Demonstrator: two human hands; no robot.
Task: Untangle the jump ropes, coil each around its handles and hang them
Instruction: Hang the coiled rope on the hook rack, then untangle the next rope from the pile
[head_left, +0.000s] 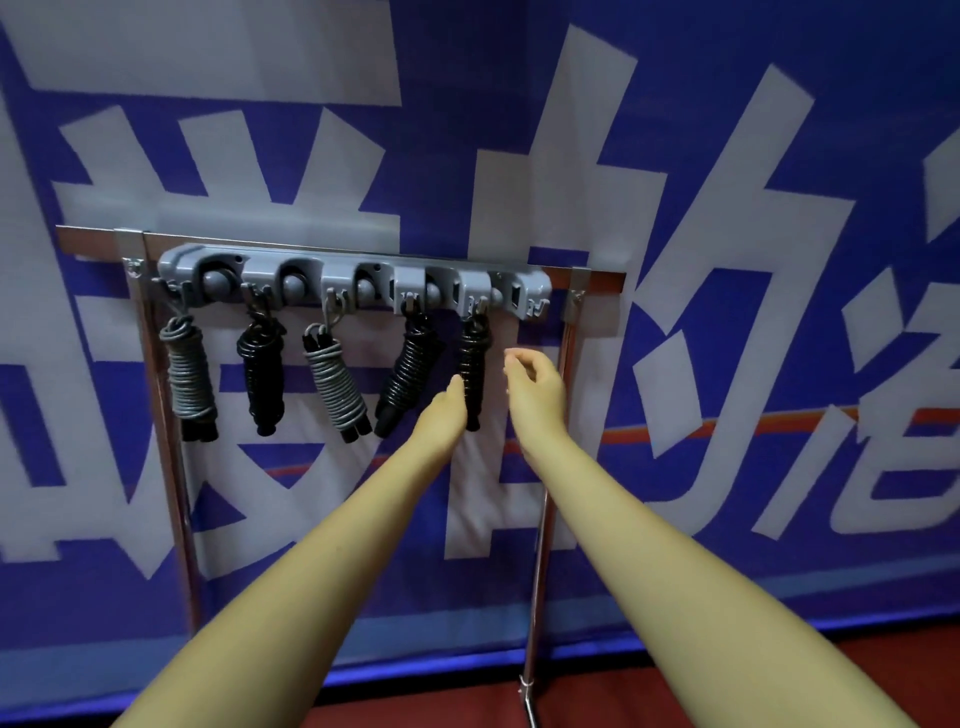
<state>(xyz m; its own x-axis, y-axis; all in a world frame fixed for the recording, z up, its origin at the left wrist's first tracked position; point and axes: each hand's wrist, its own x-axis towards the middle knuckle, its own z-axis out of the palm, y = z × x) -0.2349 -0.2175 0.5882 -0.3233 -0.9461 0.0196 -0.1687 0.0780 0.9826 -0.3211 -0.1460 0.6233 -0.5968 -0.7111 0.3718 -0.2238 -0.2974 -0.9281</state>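
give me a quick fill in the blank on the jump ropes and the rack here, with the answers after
1. The grey hook rack holds ____ coiled jump ropes.
2. Counting from the left, the first rope and the third rope are ____ in colour, the others black.
3. The left hand reaches the black rope that hangs furthest to the ____.
4. The right hand holds ____.

Missing words: five; grey; right; nothing

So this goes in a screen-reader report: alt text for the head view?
Five coiled jump ropes hang from a grey hook rack on a metal frame. The left hand touches the rightmost rope; the right hand hovers open beside it.
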